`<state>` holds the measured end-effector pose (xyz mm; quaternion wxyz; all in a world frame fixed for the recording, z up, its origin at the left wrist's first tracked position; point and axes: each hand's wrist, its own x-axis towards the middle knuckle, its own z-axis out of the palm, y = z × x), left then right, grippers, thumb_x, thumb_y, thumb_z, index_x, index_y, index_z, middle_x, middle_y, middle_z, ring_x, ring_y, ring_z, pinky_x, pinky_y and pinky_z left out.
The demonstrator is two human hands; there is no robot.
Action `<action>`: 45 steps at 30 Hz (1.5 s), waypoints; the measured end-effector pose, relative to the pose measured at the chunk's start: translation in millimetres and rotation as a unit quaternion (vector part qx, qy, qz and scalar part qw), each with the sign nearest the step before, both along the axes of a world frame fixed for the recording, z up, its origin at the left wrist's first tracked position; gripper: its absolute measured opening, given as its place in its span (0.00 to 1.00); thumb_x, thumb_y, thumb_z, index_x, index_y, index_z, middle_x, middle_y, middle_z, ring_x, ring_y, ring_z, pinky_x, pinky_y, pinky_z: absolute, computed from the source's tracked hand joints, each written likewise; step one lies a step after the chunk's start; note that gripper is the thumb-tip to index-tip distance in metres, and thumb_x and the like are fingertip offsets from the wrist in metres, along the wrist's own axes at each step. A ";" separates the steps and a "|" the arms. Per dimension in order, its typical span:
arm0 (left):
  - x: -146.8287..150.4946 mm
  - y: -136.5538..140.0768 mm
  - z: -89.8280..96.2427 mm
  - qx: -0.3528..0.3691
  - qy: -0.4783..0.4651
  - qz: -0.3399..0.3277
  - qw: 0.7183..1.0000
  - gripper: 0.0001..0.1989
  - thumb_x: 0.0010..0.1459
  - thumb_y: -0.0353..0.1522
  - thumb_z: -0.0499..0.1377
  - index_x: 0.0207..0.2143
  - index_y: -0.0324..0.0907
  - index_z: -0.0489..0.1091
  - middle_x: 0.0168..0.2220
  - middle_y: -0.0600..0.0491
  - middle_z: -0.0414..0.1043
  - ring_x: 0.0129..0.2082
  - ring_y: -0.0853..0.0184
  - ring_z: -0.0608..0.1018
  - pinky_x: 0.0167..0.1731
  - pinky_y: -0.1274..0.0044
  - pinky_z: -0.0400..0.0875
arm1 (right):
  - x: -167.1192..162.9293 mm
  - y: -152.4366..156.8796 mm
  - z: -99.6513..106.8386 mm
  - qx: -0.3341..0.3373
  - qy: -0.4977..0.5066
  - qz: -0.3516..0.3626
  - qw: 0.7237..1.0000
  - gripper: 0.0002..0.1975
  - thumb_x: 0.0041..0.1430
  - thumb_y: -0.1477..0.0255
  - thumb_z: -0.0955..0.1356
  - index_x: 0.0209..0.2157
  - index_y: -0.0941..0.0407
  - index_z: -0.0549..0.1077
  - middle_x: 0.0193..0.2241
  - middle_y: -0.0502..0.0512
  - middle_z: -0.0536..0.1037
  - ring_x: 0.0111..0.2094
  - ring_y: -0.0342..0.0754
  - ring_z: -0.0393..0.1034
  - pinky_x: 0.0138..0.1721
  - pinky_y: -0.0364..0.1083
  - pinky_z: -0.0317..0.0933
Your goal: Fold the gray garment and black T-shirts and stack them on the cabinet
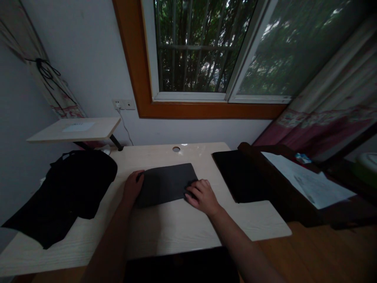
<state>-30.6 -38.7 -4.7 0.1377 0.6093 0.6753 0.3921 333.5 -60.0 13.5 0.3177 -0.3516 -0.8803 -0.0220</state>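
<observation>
While flat dark-grey rectangle [166,182] lies nearside of cable hole [176,149], long axis left-right, left hand [133,188] is at edge left of hole, right hand [204,195] at edge right; equally near. Fingers loosely curled; grip cannot be told.

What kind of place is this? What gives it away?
Probably a room in a home, maybe a bedroom or study: a light wood-look desk with a small raised shelf, a barred window with greenery outside, and a patterned curtain beside it.
</observation>
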 end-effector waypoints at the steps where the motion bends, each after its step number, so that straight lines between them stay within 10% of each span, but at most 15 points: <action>1: -0.7 -0.3 0.2 0.004 0.001 -0.004 1.000 0.17 0.63 0.39 0.52 0.49 0.44 0.74 0.50 0.47 0.76 0.53 0.58 0.76 0.58 0.63 0.68 | -1.6 -0.9 0.2 -0.001 -0.017 0.016 1.000 0.13 0.65 0.61 0.69 0.47 0.52 0.76 0.39 0.57 0.76 0.42 0.53 0.67 0.45 0.54 0.58; 12: -11.4 8.3 -1.5 -0.038 -0.015 -0.049 0.998 0.23 0.63 0.42 0.52 0.56 0.44 0.71 0.61 0.46 0.70 0.63 0.58 0.70 0.65 0.61 0.59 | -7.0 1.2 -0.8 -0.035 -0.093 0.015 0.995 0.14 0.62 0.65 0.71 0.49 0.51 0.74 0.41 0.57 0.75 0.44 0.54 0.65 0.46 0.53 0.56; 32: 0.7 -34.7 14.4 -0.097 -0.064 -0.174 0.978 0.18 0.64 0.43 0.53 0.47 0.45 0.77 0.40 0.52 0.81 0.39 0.62 0.81 0.43 0.71 0.74 | 2.9 24.9 -15.0 -0.088 0.084 -0.202 0.972 0.24 0.62 0.77 0.62 0.59 0.51 0.71 0.39 0.60 0.75 0.42 0.58 0.66 0.47 0.56 0.64; 45: 35.8 -68.7 24.5 -0.139 -0.105 -0.293 0.940 0.17 0.64 0.40 0.54 0.45 0.44 0.79 0.36 0.50 0.82 0.34 0.63 0.81 0.37 0.74 0.73 | 6.4 29.8 -10.1 -0.205 0.211 -0.221 0.930 0.22 0.70 0.58 0.60 0.57 0.53 0.71 0.47 0.60 0.79 0.49 0.57 0.70 0.53 0.57 0.65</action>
